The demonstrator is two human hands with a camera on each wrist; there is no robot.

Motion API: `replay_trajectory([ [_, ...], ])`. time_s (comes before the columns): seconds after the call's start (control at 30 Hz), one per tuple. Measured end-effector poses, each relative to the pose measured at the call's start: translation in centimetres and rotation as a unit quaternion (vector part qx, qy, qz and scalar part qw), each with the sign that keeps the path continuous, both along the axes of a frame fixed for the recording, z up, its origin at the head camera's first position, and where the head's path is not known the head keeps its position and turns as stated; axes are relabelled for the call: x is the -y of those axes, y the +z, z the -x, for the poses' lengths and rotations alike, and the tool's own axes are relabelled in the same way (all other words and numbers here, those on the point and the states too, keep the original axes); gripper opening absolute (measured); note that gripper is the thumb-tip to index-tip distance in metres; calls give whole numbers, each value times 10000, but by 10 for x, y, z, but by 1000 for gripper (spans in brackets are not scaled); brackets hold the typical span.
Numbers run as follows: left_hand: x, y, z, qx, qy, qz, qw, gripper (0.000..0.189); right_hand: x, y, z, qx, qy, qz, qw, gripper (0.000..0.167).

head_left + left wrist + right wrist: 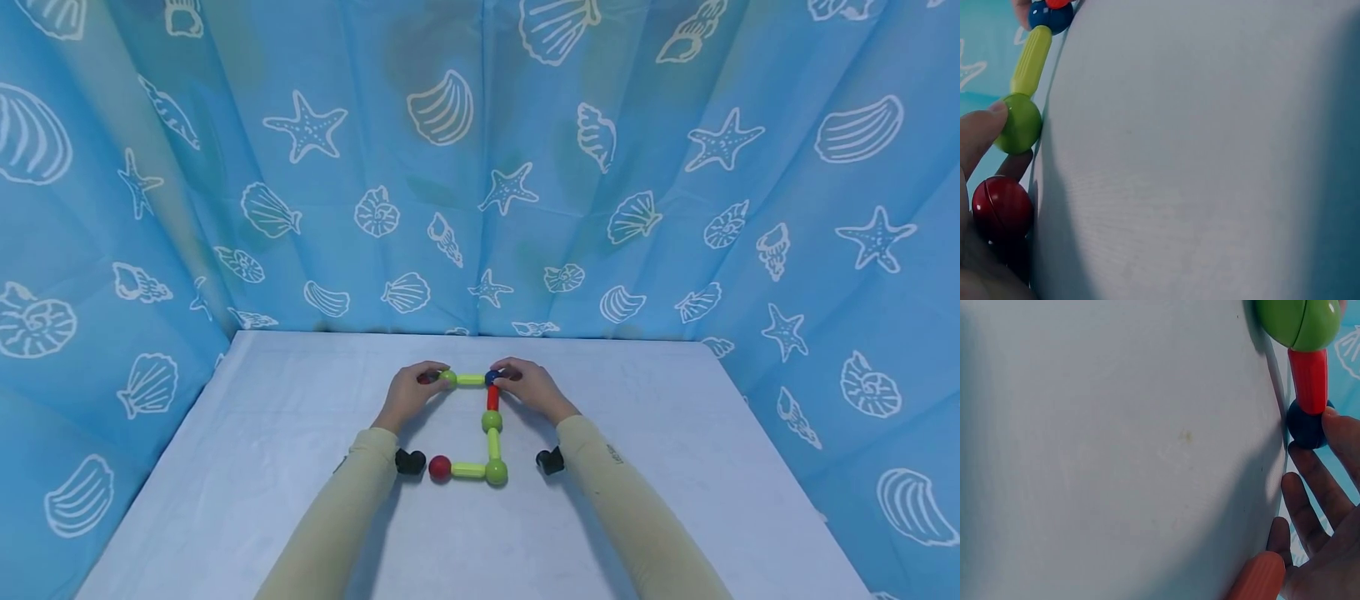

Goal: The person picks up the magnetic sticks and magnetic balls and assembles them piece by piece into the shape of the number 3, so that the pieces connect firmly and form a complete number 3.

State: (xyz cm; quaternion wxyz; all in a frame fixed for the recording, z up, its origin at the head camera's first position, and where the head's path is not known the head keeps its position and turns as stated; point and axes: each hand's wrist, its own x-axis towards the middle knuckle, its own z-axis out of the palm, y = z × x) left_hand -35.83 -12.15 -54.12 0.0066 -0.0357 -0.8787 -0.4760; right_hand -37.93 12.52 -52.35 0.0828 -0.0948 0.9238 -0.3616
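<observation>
A magnetic-style ball-and-rod chain lies on the white table. Thumb and finger of my left hand (408,393) pinch the green ball (1019,124) at its far left end. A red ball (1002,209) sits close by, under that hand's palm. From the green ball a yellow-green rod (471,380) runs to a blue ball (1307,425), which my right hand (531,387) pinches between thumb and fingertip. A red rod (1310,381) joins the blue ball to a green ball (492,421) nearer me. By the right palm shows the end of an orange-red ribbed rod (1259,576).
Closer to me, a yellow-green rod (493,444) leads to another green ball (497,472), then a second rod (468,471) to a red ball (440,468). Black wrist cameras (551,461) hang beside the chain. A blue shell-print curtain (480,225) stands behind the table (637,400).
</observation>
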Motion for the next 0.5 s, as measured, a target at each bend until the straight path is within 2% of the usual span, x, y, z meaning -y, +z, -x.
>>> replay_trajectory([
  [0.5, 0, 0, -1, 81, 4, -197, 9998, 30, -1, -3, -6, -215, -100, -53, 9997, 35],
])
